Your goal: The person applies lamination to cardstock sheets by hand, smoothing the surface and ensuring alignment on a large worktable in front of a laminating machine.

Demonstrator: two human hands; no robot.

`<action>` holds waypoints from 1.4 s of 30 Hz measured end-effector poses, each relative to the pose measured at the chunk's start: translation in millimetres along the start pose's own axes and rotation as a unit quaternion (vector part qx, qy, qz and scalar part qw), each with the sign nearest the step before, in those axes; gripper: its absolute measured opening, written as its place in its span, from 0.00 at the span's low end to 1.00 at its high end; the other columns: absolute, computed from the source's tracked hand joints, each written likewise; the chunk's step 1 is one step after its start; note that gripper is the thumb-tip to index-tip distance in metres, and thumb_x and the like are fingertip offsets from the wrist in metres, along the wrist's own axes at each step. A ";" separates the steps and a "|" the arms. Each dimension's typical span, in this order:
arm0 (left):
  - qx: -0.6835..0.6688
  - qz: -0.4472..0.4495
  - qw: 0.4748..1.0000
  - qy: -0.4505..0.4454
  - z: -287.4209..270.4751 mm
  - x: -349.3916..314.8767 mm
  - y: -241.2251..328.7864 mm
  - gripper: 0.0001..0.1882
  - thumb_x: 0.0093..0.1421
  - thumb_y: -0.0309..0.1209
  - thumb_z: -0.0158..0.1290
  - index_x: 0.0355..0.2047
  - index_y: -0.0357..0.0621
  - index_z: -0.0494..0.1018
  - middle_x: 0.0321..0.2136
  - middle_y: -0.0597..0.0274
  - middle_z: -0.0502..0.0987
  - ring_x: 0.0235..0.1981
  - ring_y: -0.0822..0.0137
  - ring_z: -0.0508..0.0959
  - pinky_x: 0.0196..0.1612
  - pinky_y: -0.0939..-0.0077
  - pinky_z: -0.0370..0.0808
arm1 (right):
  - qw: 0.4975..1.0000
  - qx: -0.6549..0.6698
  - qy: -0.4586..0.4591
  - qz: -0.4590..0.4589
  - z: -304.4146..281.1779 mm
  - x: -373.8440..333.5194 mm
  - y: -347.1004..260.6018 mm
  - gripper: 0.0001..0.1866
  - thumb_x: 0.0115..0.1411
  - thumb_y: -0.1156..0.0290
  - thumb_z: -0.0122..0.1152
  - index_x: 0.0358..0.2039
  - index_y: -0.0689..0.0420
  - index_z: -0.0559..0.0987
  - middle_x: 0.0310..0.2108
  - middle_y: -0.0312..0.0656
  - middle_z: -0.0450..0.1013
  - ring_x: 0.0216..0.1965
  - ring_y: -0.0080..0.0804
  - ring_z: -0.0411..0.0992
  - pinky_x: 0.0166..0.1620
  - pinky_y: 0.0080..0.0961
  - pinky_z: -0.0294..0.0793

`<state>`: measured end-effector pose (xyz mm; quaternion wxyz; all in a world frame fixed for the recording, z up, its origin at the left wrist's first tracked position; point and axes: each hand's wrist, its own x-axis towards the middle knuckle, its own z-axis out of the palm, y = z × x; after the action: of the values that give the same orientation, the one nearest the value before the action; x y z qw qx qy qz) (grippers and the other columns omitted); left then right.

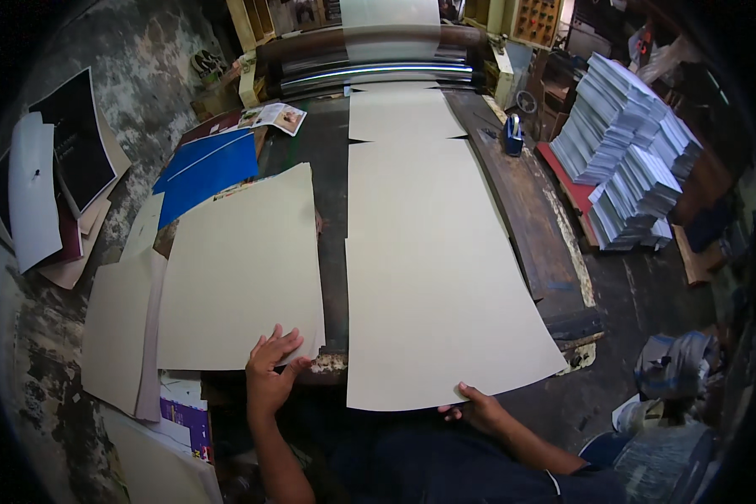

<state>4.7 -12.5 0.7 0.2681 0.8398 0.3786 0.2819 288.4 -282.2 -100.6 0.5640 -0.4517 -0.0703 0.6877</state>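
Sheet [445,319] on worktop [334,252], behind others [407,185] already lined toward the rollers [374,71]; right hand [481,409], fingers pinching its near edge. Left hand [273,357], fingers slightly apart, on stack [239,277] (apparently left to do).

The far roller [378,72] is gleaming like metal; the near right sheet [437,286] is looking matt (smooth, papery).

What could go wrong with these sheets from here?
Only the right hand holds the near pale sheet, so it might skew. That sheet's near edge overhangs the bench, so it could bend. The stepped paper stacks at right look uneven and might slide.
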 end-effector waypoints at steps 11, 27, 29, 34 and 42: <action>-0.026 -0.084 0.987 0.135 24.1 2.8 7.6 0.16 0.66 0.39 0.48 0.37 0.41 0.78 0.38 0.55 0.81 0.53 0.54 0.75 0.61 0.53 0.58 | 1.000 0.020 0.009 0.022 6.5 15.1 -2.3 0.25 0.67 0.51 0.46 0.51 0.60 0.66 0.40 0.52 0.74 0.35 0.30 0.70 0.41 0.32 0.70; -0.358 -0.233 0.876 0.223 20.1 -1.2 10.6 0.19 0.66 0.41 0.48 0.42 0.35 0.77 0.41 0.53 0.79 0.48 0.62 0.76 0.59 0.65 0.62 | 0.989 0.085 0.062 -0.108 4.1 110.8 -46.9 0.25 0.67 0.49 0.40 0.49 0.61 0.66 0.39 0.48 0.73 0.30 0.29 0.70 0.42 0.35 0.72; -0.357 -0.190 0.873 0.273 18.0 0.6 16.9 0.19 0.67 0.39 0.47 0.43 0.34 0.76 0.38 0.59 0.78 0.41 0.71 0.74 0.49 0.76 0.70 | 0.981 0.104 0.071 -0.147 3.5 122.0 -45.2 0.25 0.68 0.50 0.40 0.48 0.61 0.66 0.41 0.47 0.73 0.31 0.28 0.70 0.41 0.35 0.73; -0.116 -0.060 0.976 0.172 23.8 -7.0 45.0 0.15 0.65 0.41 0.50 0.39 0.43 0.79 0.36 0.59 0.81 0.46 0.59 0.78 0.60 0.58 0.59 | 0.971 0.139 0.139 -0.136 -2.7 126.4 -38.6 0.27 0.66 0.49 0.42 0.59 0.51 0.58 0.50 0.46 0.70 0.35 0.32 0.71 0.41 0.38 0.74; -0.127 0.124 0.979 -0.101 16.0 -11.6 57.2 0.17 0.58 0.49 0.55 0.29 0.51 0.82 0.36 0.68 0.82 0.59 0.56 0.70 0.66 0.44 0.39 | 0.978 0.114 0.014 -0.172 44.1 63.7 -79.1 0.30 0.57 0.52 0.59 0.55 0.57 0.67 0.47 0.42 0.70 0.35 0.32 0.72 0.35 0.26 0.72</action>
<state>36.8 -58.1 24.4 0.3725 0.8635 0.2032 0.2727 316.6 -182.5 -61.4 0.7223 -0.3755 -0.0602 0.5776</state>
